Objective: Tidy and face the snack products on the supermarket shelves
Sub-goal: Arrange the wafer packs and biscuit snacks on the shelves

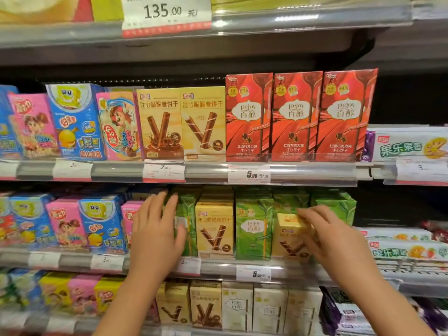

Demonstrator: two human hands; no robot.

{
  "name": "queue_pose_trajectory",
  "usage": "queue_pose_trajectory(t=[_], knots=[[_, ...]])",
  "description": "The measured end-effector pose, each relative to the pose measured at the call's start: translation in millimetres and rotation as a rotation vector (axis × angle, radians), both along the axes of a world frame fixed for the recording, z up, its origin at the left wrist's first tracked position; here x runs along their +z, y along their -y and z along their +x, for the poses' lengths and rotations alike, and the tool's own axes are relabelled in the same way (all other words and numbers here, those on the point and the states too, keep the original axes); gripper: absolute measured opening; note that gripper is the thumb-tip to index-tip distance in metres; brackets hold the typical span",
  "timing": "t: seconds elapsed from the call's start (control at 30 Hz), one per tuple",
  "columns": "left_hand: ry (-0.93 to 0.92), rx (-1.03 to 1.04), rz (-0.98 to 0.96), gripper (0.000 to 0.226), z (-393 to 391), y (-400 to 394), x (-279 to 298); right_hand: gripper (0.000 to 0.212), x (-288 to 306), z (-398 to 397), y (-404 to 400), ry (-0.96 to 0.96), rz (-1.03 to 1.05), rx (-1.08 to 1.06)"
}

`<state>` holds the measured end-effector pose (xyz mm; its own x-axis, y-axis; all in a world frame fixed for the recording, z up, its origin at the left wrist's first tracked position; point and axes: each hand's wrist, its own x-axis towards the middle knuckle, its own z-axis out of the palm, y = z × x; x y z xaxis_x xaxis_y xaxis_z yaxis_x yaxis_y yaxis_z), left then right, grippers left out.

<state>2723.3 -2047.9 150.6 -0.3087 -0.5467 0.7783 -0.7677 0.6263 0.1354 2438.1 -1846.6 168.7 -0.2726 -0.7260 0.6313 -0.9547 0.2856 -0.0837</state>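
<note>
On the middle shelf stand green Pejoy boxes (253,229) mixed with yellow wafer-roll boxes (214,229). My left hand (157,229) lies flat with fingers spread against a green box (188,214) at the left end of that row. My right hand (332,236) has its fingers curled over a second yellow wafer-roll box (288,236), which sits in front of the green boxes and tilts a little. Whether that box is lifted off the shelf cannot be told.
Above, red Pejoy boxes (295,117) and two yellow wafer-roll boxes (180,122) face front. Pink and blue cartoon snack boxes (72,221) fill the left. White fruit-biscuit packs (407,248) lie right. Cream boxes (254,306) stand on the shelf below. Price rails (254,174) edge each shelf.
</note>
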Motion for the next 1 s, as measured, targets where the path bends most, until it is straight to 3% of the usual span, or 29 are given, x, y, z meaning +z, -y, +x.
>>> queue_pose_trajectory(t=[0.13,0.23,0.5,0.7,0.9,1.0], knots=[[0.118,0.058,0.034,0.058,0,8,7,0.053,1,0,-5,-0.012,-0.04,0.031],[0.097,0.027,0.043,0.056,1,7,9,0.055,6,2,-14,0.006,-0.085,0.054],[0.04,-0.104,-0.009,0.047,31,1,18,0.044,24,20,-53,0.103,-0.14,0.154],[0.154,-0.295,0.02,0.05,68,-14,25,0.035,35,54,-49,0.207,-0.168,0.296],[-0.005,-0.32,-0.018,0.033,119,-32,16,0.038,23,95,-2,0.295,-0.232,0.416],[-0.042,-0.322,0.039,0.036,141,-37,6,0.037,20,121,30,0.311,-0.262,0.462]])
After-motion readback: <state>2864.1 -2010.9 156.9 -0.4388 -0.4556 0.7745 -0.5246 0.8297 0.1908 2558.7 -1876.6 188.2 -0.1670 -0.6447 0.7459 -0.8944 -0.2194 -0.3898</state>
